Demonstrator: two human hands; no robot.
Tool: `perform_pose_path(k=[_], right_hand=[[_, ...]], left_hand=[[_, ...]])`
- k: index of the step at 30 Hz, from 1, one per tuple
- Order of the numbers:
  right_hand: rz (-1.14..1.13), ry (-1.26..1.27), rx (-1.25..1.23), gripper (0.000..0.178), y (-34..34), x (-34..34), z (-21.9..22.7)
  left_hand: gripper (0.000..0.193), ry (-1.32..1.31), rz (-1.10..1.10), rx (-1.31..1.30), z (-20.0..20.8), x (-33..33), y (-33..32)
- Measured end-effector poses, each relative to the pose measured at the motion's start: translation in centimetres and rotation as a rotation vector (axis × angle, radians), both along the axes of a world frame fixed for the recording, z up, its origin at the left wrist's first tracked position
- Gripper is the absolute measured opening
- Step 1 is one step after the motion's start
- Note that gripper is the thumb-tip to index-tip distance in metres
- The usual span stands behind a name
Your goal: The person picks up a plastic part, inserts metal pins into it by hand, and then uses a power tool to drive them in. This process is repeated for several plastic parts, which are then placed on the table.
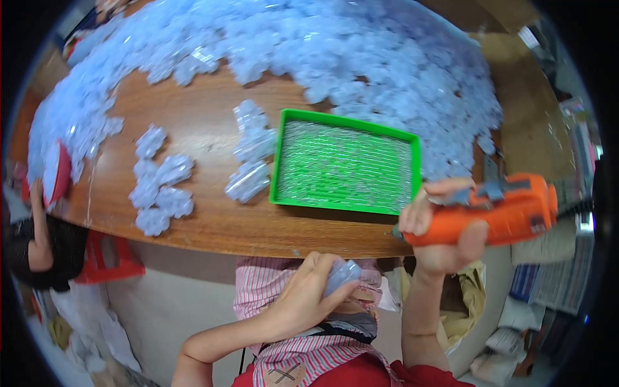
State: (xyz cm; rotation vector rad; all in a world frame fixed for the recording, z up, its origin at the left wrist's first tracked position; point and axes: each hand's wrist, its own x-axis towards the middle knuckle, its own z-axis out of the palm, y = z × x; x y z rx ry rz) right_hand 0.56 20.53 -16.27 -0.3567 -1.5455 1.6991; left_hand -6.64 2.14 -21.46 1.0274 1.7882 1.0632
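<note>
My right hand (445, 232) is wrapped round an orange electric screwdriver (509, 209), its tip pointing left past the tray's lower right corner. Below the table edge, over my striped apron, my left hand (303, 290) grips a clear bluish plastic part (342, 276). On the table, a green tray (348, 209) holds rows of small, thin metal pieces, perhaps screws. Left of the tray lies a short column of clear plastic parts (248, 182). Farther left is a loose cluster of similar parts (155, 187).
A large heap of clear bluish plastic parts (277, 39) covers the far side of the wooden table (206, 129). At the left, another person's arm (40, 232) reaches to a red bowl (61, 173). A red stool (109, 261) stands below; cardboard (529, 109) is at the right.
</note>
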Motion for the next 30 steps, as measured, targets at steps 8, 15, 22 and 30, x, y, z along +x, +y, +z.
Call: perform_pose_path(k=[8, 15, 22, 30], right_hand=[[0.414, 0.067, -0.172, 0.059, -6.2, -2.9, -0.7], [0.537, 0.01, -0.098, 0.054, -7.9, -4.3, -1.7], [0.544, 0.043, -0.13, 0.063, -7.9, -4.5, -2.5], [0.467, -0.079, -0.001, 0.073, -8.9, -4.7, -2.7]], left_hand=[[0.029, -0.774, 0.394, -0.018, -2.5, 0.2, -5.2], [0.027, -0.811, 0.478, 0.044, -3.7, -0.3, -5.4], [0.027, -0.77, 0.445, 0.026, -4.0, -0.4, -5.5], [0.027, -0.644, 0.423, 0.061, -3.9, -0.6, -5.3]])
